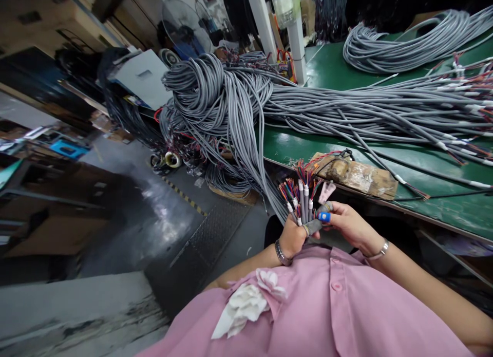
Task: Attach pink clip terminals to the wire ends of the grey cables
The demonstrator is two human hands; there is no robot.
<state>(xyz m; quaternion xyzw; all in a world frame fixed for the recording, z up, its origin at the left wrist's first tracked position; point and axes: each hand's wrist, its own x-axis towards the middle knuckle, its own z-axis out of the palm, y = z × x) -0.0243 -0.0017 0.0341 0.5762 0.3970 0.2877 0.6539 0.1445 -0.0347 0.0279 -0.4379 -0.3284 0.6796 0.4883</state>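
My left hand (pixel 293 239) is closed around a bunch of grey cables (pixel 302 205) whose stripped ends fan upward, showing several coloured wires (pixel 296 185) and white sleeves. My right hand (pixel 348 224) touches the same bunch from the right, its fingertips wearing grey and blue finger covers (pixel 324 217). Both hands are held close in front of my pink shirt (pixel 327 305), just off the near edge of the green table (pixel 442 205). The cables run from my left hand up into a big grey heap (pixel 215 105).
A worn wooden block (pixel 358 176) with a wire on it lies at the table edge. More grey cable bundles (pixel 385 110) stretch across the table, with a coil (pixel 404 43) at the back. A white post (pixel 296 43) stands behind. The dark floor (pixel 154 218) and cardboard boxes lie left.
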